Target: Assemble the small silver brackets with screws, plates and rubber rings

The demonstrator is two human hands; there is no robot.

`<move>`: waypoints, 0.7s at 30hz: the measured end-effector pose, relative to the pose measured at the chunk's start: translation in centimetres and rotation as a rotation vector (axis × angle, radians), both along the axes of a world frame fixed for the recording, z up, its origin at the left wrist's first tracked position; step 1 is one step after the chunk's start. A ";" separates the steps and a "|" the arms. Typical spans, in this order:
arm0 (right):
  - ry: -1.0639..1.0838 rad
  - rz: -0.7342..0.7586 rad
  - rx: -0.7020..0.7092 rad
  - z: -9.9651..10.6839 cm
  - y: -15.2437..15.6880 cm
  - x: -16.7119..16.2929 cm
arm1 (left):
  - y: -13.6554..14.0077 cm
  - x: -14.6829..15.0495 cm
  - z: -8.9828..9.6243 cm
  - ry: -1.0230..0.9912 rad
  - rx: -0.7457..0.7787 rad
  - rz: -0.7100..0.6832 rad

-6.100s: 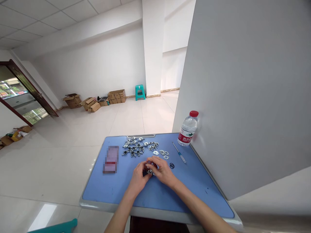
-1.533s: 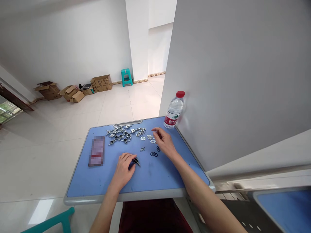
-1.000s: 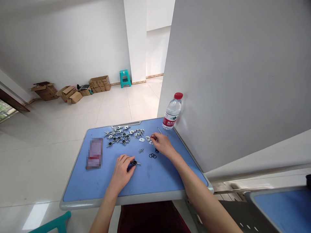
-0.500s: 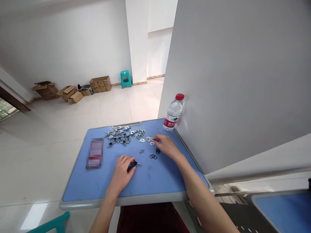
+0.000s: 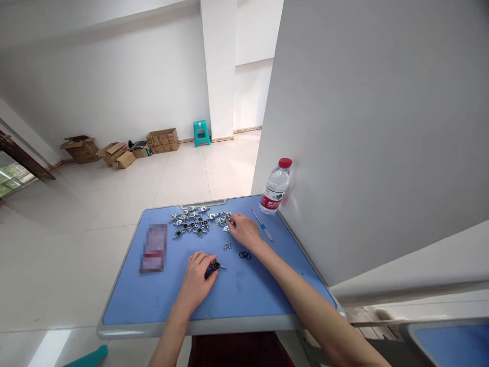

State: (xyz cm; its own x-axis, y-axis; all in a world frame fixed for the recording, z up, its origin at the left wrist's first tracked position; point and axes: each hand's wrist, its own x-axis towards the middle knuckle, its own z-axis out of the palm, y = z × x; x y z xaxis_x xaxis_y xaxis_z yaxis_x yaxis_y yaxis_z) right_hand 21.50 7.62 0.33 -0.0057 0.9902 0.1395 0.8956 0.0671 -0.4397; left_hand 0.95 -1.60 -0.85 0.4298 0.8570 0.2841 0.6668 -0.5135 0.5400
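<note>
My left hand (image 5: 198,279) rests on the near middle of the blue table. Its thumb and fingers grip a small metal fitting with a round black face (image 5: 217,265), whose thin stem points right. My right hand (image 5: 244,230) reaches to the right end of a pile of metal fittings (image 5: 189,220), fingertips drawn together; what they hold, if anything, is hidden. A flat metal plate (image 5: 226,229) shows beside those fingertips. Tiny screws (image 5: 226,246) lie between the hands. Black rubber rings (image 5: 245,255) lie near my right wrist. A screwdriver (image 5: 263,226) lies right of this hand.
A water bottle (image 5: 275,186) with a red cap stands at the table's back right corner, by a grey panel (image 5: 367,127). A blurred purple item (image 5: 154,248) lies at the left. Cardboard boxes (image 5: 163,140) and a teal stool (image 5: 201,133) stand along the far wall.
My right hand has moved left from the flat plates to the fittings' right end, uncovering the screwdriver's handle. My left hand keeps hold of the fitting. The view has tilted slightly.
</note>
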 end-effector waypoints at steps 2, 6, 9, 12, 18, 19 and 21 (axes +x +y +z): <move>-0.027 -0.018 -0.012 -0.2 0.1 -0.2 | -0.1 0.0 0.0 0.002 0.008 0.004; -0.059 -0.033 -0.010 -0.7 0.0 -0.4 | -0.2 0.0 0.1 0.007 0.019 0.004; -0.066 -0.034 -0.005 -1.0 0.0 -0.7 | -0.2 0.0 0.1 0.014 0.021 -0.001; -0.064 -0.031 -0.005 -1.2 0.1 -1.0 | -0.2 0.0 -0.1 0.018 0.031 -0.003; -0.033 -0.045 0.007 -0.8 0.1 -0.9 | -0.1 0.0 -0.2 0.010 0.048 -0.016; -0.021 -0.045 0.012 -0.5 0.1 -0.7 | -0.1 0.0 -0.2 0.010 0.051 -0.013; 0.009 -0.032 0.025 0.1 -0.1 -0.3 | -0.2 -0.1 -0.1 0.012 0.048 -0.007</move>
